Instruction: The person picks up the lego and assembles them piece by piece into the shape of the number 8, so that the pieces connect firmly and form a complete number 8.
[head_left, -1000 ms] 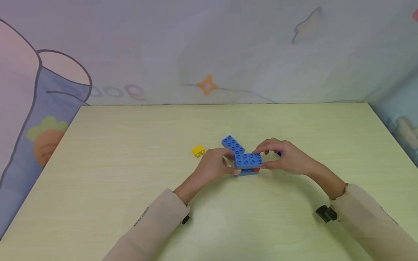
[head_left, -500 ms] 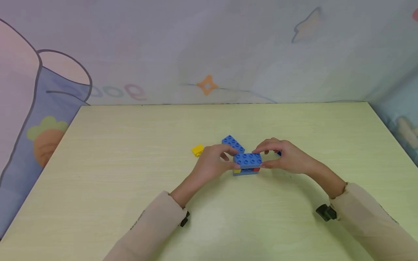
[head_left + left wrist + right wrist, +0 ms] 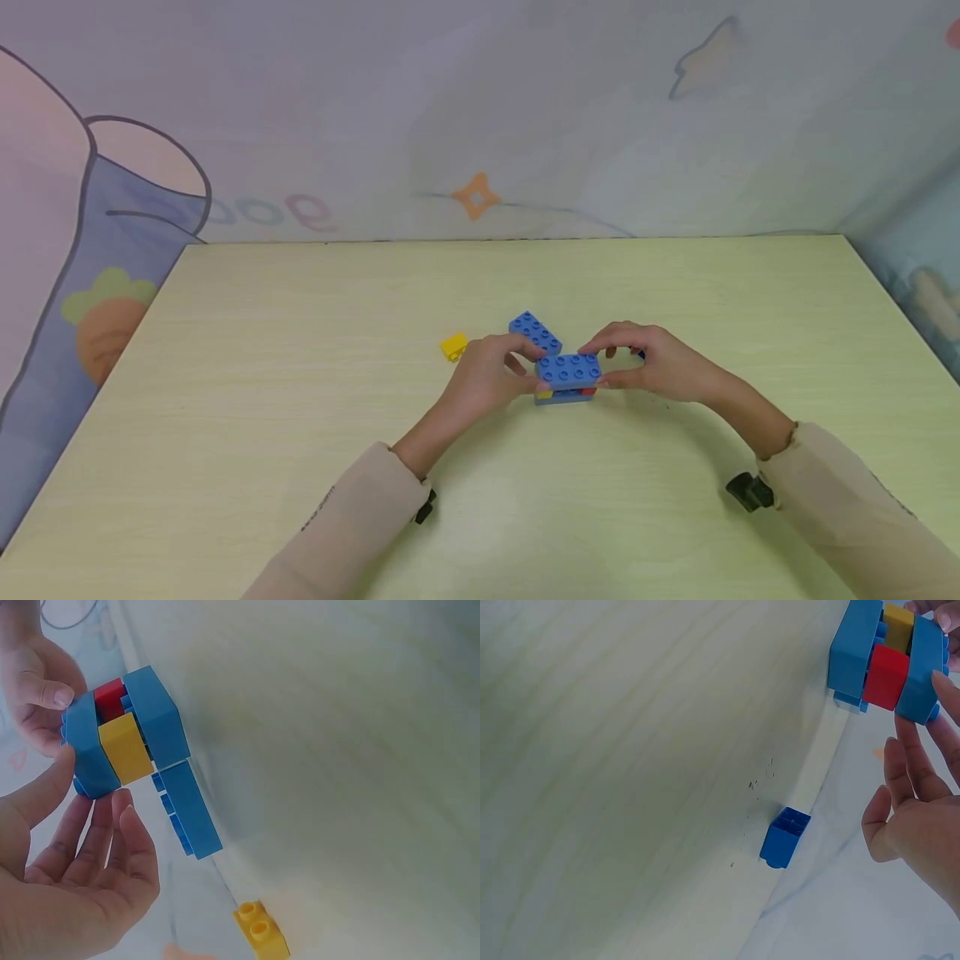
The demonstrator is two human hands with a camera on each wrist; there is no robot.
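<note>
Pale table (image 3: 300, 350) at frame centre: left hand (image 3: 491, 379) and right hand (image 3: 660, 362) pinching the brick stack (image 3: 567, 379) should squeeze evenly, keeping layers aligned.

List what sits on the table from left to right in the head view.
Yellow brick → left hand → stacked block sandwich held between both hands → right hand. The loose blue plate behind overlaps the left hand, so I leave it out.
</note>
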